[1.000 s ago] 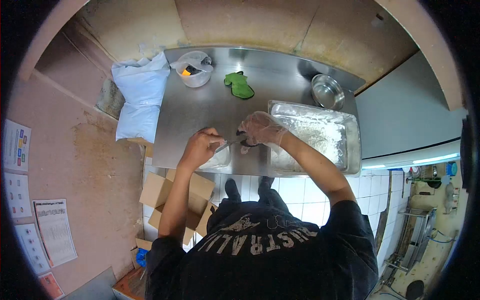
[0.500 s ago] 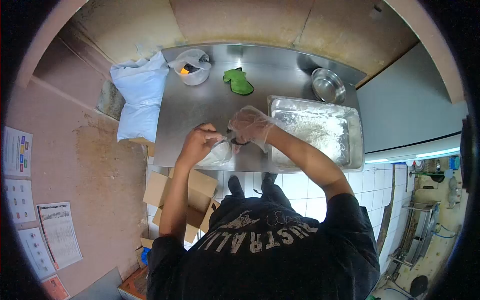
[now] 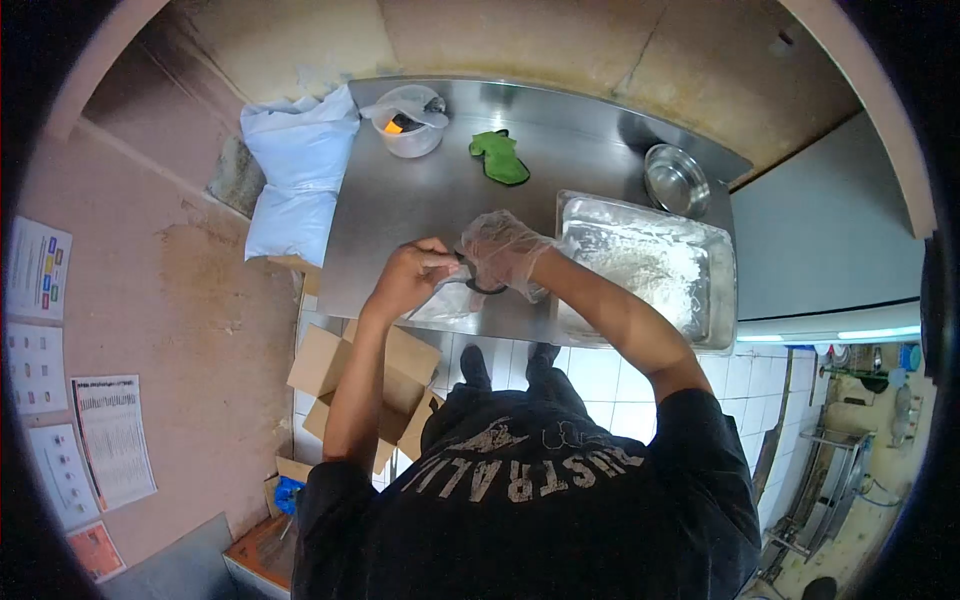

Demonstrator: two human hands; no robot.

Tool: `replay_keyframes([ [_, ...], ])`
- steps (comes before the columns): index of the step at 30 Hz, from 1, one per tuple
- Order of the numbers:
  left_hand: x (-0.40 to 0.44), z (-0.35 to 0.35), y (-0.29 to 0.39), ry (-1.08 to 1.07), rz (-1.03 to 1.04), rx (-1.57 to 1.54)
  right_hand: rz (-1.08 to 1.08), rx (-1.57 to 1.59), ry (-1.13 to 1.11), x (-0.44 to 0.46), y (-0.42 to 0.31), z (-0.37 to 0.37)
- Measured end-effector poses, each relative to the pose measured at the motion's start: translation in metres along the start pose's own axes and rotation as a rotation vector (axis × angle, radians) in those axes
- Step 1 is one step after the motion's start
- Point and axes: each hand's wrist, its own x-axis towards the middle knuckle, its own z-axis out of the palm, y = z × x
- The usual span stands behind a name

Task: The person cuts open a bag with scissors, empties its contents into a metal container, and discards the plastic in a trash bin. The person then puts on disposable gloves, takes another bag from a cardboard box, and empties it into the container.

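Note:
Near the front edge of the steel table, my bare left hand (image 3: 408,280) pinches the top of a clear plastic bag (image 3: 443,302) with white powder in it. My right hand (image 3: 505,252), in a clear plastic glove, is closed right beside it, around dark looped handles that look like scissors (image 3: 488,288). The blades are mostly hidden between the two hands, so I cannot tell whether they touch the bag. To the right of my gloved hand stands a deep steel tray (image 3: 728,290) with white powder (image 3: 640,275) spread over its bottom.
A round steel bowl (image 3: 676,180) stands behind the tray. Farther back lie a green cloth item (image 3: 500,158) and a clear plastic tub (image 3: 412,140) with things in it. A pale sack (image 3: 298,175) is at the left. An open cardboard box (image 3: 400,385) sits on the floor below.
Both hands stay close together at the bag, with my left fingers slightly nearer my gloved hand. The whole view has shifted a little, so the table appears farther right.

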Motion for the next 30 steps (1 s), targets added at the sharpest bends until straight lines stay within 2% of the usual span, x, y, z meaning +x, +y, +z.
replay_keyframes([
  [2,-0.001,0.0,-0.004,0.019,-0.026,-0.042,0.087,0.077,-0.029,0.008,0.005,0.011],
  [6,0.0,-0.002,0.0,0.032,-0.044,-0.088,0.079,0.024,-0.029,0.004,-0.006,-0.003],
  [9,0.0,-0.002,0.001,0.034,-0.032,-0.128,-0.012,-0.039,0.06,0.01,-0.015,0.001],
  [11,-0.003,-0.004,-0.001,0.064,-0.079,-0.192,0.023,0.166,0.009,0.021,-0.01,0.015],
  [15,-0.009,-0.01,0.005,0.116,-0.112,-0.256,0.022,0.085,-0.082,0.019,-0.017,0.004],
  [17,-0.01,-0.012,0.006,0.099,-0.13,-0.245,0.001,0.076,0.034,0.019,-0.021,0.008],
  [20,-0.012,-0.013,0.0,0.097,-0.064,-0.227,0.019,0.122,-0.014,0.024,-0.022,0.01],
  [24,-0.015,-0.013,0.005,0.155,-0.088,-0.282,0.015,0.121,0.002,0.023,-0.032,0.009],
  [26,-0.016,-0.015,0.003,0.185,-0.08,-0.262,0.019,0.193,0.172,0.022,-0.034,0.012],
  [27,-0.017,-0.018,0.004,0.188,-0.081,-0.26,0.016,0.193,0.173,0.024,-0.033,0.01],
  [30,-0.025,-0.026,0.004,0.236,-0.138,-0.377,0.039,0.072,-0.025,0.021,-0.016,0.006],
])
